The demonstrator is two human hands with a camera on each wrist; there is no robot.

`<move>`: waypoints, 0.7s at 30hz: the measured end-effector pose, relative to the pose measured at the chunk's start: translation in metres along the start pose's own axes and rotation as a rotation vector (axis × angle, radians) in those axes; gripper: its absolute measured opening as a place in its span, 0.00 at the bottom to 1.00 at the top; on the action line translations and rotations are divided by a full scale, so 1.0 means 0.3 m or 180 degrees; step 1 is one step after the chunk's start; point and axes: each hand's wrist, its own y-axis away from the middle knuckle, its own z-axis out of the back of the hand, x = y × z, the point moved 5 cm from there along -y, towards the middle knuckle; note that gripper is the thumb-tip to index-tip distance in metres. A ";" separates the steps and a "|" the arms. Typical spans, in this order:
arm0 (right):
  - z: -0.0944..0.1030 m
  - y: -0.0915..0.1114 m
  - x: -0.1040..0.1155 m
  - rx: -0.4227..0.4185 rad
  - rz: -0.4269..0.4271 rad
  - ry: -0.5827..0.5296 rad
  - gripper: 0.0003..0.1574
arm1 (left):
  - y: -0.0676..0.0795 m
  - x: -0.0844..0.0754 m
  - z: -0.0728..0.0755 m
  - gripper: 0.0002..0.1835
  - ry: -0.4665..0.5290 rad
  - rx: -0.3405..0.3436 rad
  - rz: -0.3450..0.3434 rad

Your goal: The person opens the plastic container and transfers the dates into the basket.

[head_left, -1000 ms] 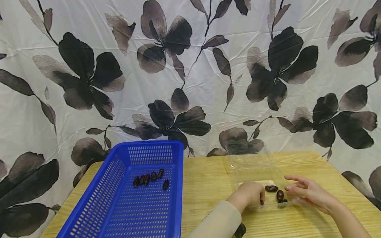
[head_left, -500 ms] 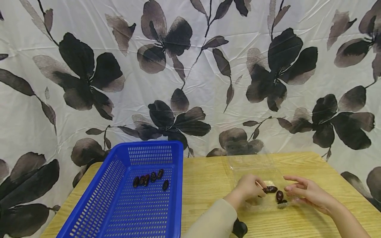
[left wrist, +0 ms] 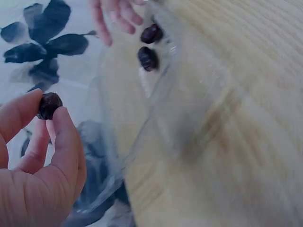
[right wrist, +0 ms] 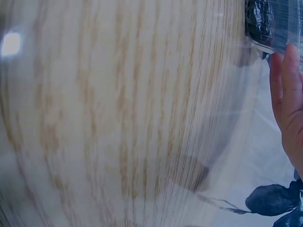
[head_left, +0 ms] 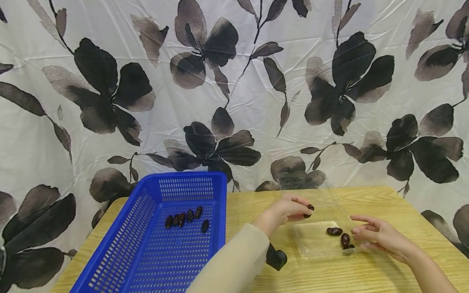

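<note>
Your left hand [head_left: 283,211] pinches a date [head_left: 310,208] above the clear tray [head_left: 315,244]; the blue basket [head_left: 183,183] lies leftward. Your right hand [head_left: 377,236], fingers relaxed, steadies the tray.

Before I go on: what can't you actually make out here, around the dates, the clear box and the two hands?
- Right hand: the head view does not settle whether its fingers touch the clear box; the right wrist view cuts the hand at the frame edge.
- Dates in the clear box: bunched and small, so the exact count is unclear.
- Dates in the blue basket: overlapping, too small to count surely.
- Date pinched by the left hand: partly covered by fingertips.
- Clear box walls: nearly invisible, blurred in both wrist views.
</note>
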 end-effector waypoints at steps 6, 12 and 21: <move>0.000 -0.004 0.007 0.0032 0.0013 -0.0004 0.24 | 0.048 -0.075 0.080 0.11 -0.0063 0.0029 -0.0029; -0.003 -0.006 0.007 0.0002 -0.0032 0.0001 0.24 | 0.100 -0.122 0.172 0.13 -0.0134 0.0063 -0.0054; -0.008 -0.003 0.001 0.0038 -0.0044 -0.0054 0.24 | 0.195 -0.139 0.368 0.14 -0.0096 -0.0156 -0.0111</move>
